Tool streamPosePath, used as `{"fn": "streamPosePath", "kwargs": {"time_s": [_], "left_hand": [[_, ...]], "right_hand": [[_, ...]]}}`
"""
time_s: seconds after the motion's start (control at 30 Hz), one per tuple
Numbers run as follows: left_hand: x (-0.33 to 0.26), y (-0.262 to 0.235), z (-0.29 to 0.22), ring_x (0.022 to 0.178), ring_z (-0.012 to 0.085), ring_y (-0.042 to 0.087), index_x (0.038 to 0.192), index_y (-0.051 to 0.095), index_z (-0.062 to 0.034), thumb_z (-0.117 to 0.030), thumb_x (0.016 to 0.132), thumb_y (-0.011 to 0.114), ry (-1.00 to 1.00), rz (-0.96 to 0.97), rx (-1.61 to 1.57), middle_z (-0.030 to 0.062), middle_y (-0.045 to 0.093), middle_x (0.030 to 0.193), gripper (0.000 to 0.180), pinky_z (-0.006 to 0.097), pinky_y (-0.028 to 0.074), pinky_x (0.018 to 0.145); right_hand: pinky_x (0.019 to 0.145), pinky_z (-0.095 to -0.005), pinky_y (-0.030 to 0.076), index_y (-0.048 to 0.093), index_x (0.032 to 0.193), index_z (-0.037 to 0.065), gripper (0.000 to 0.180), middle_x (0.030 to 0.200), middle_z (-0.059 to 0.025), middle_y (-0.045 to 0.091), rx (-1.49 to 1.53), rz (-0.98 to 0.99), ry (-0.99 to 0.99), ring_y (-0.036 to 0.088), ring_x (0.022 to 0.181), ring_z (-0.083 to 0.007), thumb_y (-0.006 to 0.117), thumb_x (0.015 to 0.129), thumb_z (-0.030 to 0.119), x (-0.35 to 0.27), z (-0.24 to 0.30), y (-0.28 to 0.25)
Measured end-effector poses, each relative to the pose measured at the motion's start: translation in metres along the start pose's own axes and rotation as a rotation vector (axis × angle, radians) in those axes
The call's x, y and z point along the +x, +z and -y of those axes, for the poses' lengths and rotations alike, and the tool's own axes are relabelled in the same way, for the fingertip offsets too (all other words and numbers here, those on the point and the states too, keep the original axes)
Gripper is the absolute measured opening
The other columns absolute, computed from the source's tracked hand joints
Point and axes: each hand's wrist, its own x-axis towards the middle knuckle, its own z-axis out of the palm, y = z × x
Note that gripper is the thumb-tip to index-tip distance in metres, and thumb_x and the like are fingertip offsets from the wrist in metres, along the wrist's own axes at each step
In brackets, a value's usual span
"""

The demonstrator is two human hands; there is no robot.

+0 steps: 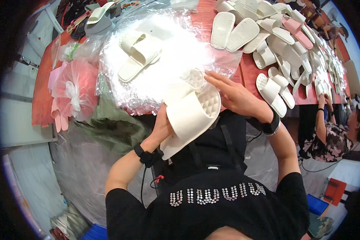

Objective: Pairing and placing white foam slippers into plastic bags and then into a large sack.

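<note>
A pair of cream slide slippers (pixel 190 116) is held over the table's near edge, one slipper in front of the other. My left hand (pixel 162 125) grips them from the left side, with its fingers partly hidden behind the straps. Against the slippers' right edge lies my right hand (pixel 240 98), its fingers stretched out and not wrapped round anything. Another pair of cream slippers (pixel 141 56) rests on a stack of shiny clear plastic bags (pixel 112 76) just beyond my hands.
A large pile of cream slippers (pixel 282 52), with a pink one (pixel 298 32) among them, covers the right of the red table (pixel 248 76). On the left sits a tied pink bag (pixel 76 90). At far right another person's hands (pixel 325 100) touch slippers.
</note>
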Motion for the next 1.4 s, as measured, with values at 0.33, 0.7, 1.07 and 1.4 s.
{"fn": "streamPosePath", "kwargs": {"time_s": [0.33,0.7,1.07,1.4], "left_hand": [[0.028,-0.021,0.028,0.087,0.0321,0.055,0.106,0.051,0.0001,-0.012,0.080,0.051,0.247,-0.360,1.072,0.0165,0.058,0.094,0.029,0.038,0.044,0.072],[0.072,-0.029,0.054,0.079,0.0386,0.053,0.088,0.051,0.0021,-0.020,0.080,0.051,0.281,-0.597,1.354,0.0207,0.055,0.082,0.024,0.045,0.041,0.067],[0.107,-0.020,0.033,0.081,0.0379,0.052,0.078,0.053,0.0000,-0.016,0.076,0.054,0.429,-0.676,1.593,0.0201,0.053,0.075,0.016,0.046,0.040,0.072],[0.121,-0.030,0.081,0.106,0.0309,0.043,0.116,0.047,-0.0005,-0.032,0.077,0.055,0.467,-0.470,1.810,0.0168,0.047,0.117,0.050,0.043,0.035,0.085]], "right_hand": [[0.051,-0.0323,0.049,0.033,0.127,0.001,0.062,0.138,-0.0156,0.024,-0.302,0.056,-0.059,0.060,0.065,-0.0255,0.048,0.067,-0.004,-0.008,0.023,0.057],[0.045,-0.0293,0.045,0.028,0.132,0.009,0.074,0.139,-0.0100,0.027,-0.048,0.339,-0.344,0.059,0.062,-0.0216,0.053,0.064,0.001,-0.025,0.022,0.093],[0.070,-0.0327,0.049,0.027,0.134,0.013,0.076,0.139,-0.0072,0.028,0.328,0.265,-0.326,0.054,0.100,-0.0279,0.048,0.063,-0.004,-0.045,0.016,0.093],[0.077,-0.0357,0.047,0.040,0.124,0.008,0.054,0.129,-0.0116,0.041,0.125,-0.116,0.133,0.054,0.097,-0.0312,0.047,0.072,-0.006,-0.101,-0.050,0.115]]}}
